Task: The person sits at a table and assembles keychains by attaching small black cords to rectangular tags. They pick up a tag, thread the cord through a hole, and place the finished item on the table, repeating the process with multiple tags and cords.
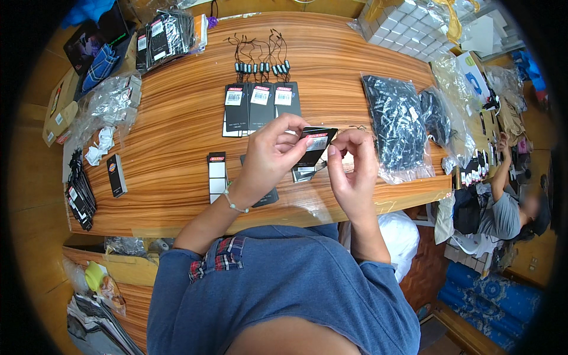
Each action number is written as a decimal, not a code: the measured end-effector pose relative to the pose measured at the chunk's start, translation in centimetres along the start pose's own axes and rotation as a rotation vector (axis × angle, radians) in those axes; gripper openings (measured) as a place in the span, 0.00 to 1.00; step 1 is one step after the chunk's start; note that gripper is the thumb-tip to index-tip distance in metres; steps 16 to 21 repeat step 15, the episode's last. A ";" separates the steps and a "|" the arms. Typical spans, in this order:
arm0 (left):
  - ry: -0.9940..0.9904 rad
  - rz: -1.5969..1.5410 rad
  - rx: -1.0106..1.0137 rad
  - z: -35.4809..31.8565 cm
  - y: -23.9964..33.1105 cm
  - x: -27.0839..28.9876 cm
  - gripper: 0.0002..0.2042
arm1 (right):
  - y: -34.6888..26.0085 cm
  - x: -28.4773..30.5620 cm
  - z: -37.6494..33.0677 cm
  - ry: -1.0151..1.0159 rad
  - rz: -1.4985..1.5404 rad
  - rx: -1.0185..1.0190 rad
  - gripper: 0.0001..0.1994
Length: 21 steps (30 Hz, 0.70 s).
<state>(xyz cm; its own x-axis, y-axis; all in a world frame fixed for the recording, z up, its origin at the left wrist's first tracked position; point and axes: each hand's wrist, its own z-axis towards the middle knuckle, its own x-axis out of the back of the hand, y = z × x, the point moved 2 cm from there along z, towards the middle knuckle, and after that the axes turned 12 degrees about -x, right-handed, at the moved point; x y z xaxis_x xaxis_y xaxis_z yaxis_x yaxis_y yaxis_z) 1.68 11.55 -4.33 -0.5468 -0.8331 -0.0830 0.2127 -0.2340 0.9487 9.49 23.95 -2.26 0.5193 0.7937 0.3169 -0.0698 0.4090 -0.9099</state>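
Table edge: my hands are up over the near edge of the wooden table (pixel 177 136), so there's bare wood right below and to the left of them, between the white sticker strip (pixel 217 176) and the lone black tag (pixel 116 175).
Crowded side: on my right a clear bag of black bits (pixel 397 127) sits just beside my right hand (pixel 354 171), not much room there.
Up ahead: three black tags in a row (pixel 259 105) with a bunch of black string loops (pixel 262 59) behind them, well apart from my hands.
Hard to see: whatever my right fingertips are pinching is too small to make out, maybe a thin string. The lower part of the tag hides behind my left hand (pixel 269 157).
The tag: black hang tag (pixel 315 145), white label patch on it, tilted, held in the air between both hands.
Fingers: left thumb and fingers clamped on the tag's left edge; right ones narrowed to a pinch at its right corner.
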 end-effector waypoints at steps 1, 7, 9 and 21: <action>-0.004 0.044 -0.012 0.0 0.2 -0.1 0.09 | -0.1 -0.1 0.0 0.003 -0.034 0.014 0.10; -0.035 0.172 -0.086 0.0 0.5 -0.1 0.07 | 0.1 -0.5 0.3 -0.019 -0.050 -0.049 0.11; -0.051 0.187 -0.093 -0.1 0.4 0.0 0.07 | 0.3 -0.7 0.4 -0.026 -0.030 -0.057 0.11; -0.071 0.233 -0.116 -0.1 0.4 0.1 0.07 | 0.8 -0.8 0.5 -0.056 0.012 -0.116 0.12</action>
